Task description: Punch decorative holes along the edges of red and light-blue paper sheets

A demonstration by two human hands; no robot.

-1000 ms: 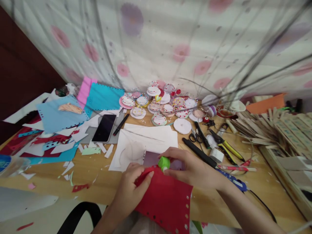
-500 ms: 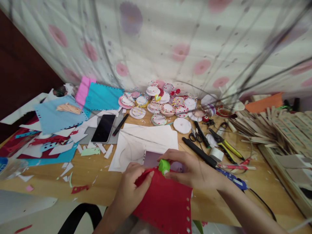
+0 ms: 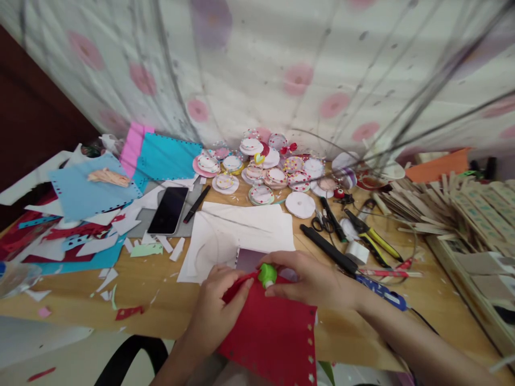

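A red sheet of paper (image 3: pixel 273 332) with a row of small punched holes down its right side hangs over the table's front edge. My left hand (image 3: pixel 223 303) pinches its upper left edge between thumb and fingers. In my right hand (image 3: pixel 308 281) is a small green craft punch (image 3: pixel 267 275), gripped by thumb and fingers at the sheet's top edge. Whether the paper sits inside the punch's slot I cannot tell. Behind the hands lie white sheets (image 3: pixel 241 220), partly covered by a purplish piece (image 3: pixel 247 259).
Paper scraps and a phone (image 3: pixel 168 210) lie left. Decorated paper discs (image 3: pixel 276 179) crowd the back. Scissors (image 3: pixel 322 221), pliers (image 3: pixel 372 236), a blue glue gun (image 3: pixel 382 292) and wooden sticks (image 3: pixel 418 206) lie right.
The view has shifted slightly. The green punch sits slightly further left along the red sheet's top edge and has turned a little. Both hands keep their holds.
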